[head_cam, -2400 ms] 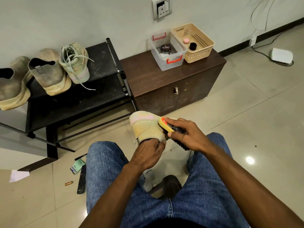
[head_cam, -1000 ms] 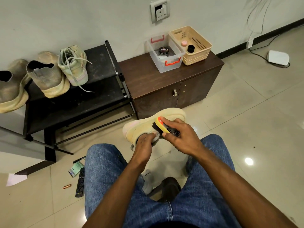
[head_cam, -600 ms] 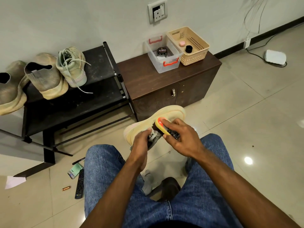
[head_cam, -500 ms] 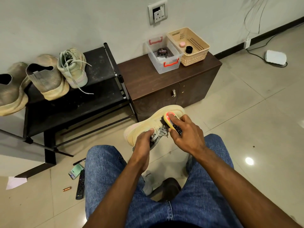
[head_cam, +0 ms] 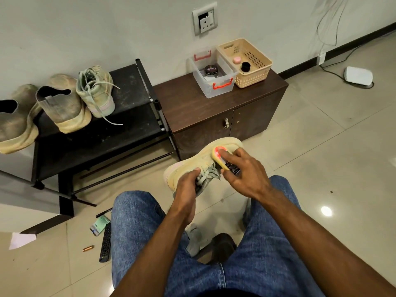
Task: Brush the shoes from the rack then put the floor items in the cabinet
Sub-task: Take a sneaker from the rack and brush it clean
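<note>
Tiled floor (head_cam: 321, 146), pale wall, dark shoe rack (head_cam: 96, 144) on the left, low brown cabinet (head_cam: 214, 108) beside it with doors closed. A clear box (head_cam: 212, 91) and a beige basket (head_cam: 252, 76) are set on the cabinet top. Three dusty shoes (head_cam: 64, 108) are left on the rack's top shelf. A yellow sneaker (head_cam: 192, 166) is held in the air above the knees, in front of the cabinet, toe pointing away to the right. It is gripped at the laces and collar by the left hand (head_cam: 186, 187), fingers curled in. A brush (head_cam: 225, 161) with a yellow-orange back is clasped by the right hand (head_cam: 246, 176) and pressed on the sneaker's side near the toe. Scattered on the floor by the left leg: a remote (head_cam: 105, 243), a pen (head_cam: 104, 212), a green packet (head_cam: 99, 225), a small copper-coloured cylinder (head_cam: 88, 248), a scrap of paper (head_cam: 21, 240). Brushing judged mid-way; floor items not yet touched. Risks: the sneaker could twist out, since it is held at one end only while brush pressure is applied at the far end; laces could be snagged by bristles; small floor items could be kicked under the rack by the feet.
</note>
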